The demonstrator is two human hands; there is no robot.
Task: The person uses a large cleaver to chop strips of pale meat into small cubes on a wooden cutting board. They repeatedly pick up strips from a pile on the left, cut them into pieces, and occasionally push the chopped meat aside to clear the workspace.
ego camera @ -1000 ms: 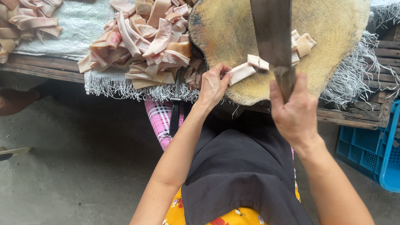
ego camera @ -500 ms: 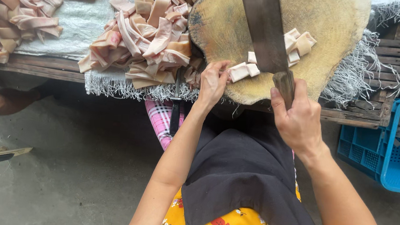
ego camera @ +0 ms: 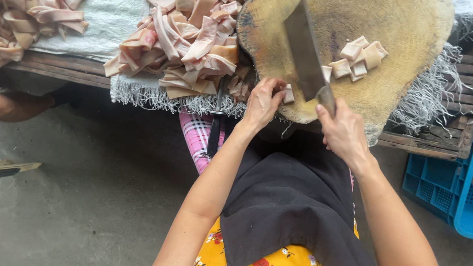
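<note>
I see right hand (ego camera: 343,134) clamped on cleaver (ego camera: 307,56) handle | left hand (ego camera: 262,101) pinching pale strip (ego camera: 289,95) at chopping block (ego camera: 343,45) near edge | strip looks soft, slick; I'd pin it well behind the blade

A broad steel cleaver (ego camera: 305,50) is lying tilted across a round, worn wooden chopping block (ego camera: 408,28). Pale pink, squarish cut pieces (ego camera: 360,58) are sitting just beside its blade.
</note>
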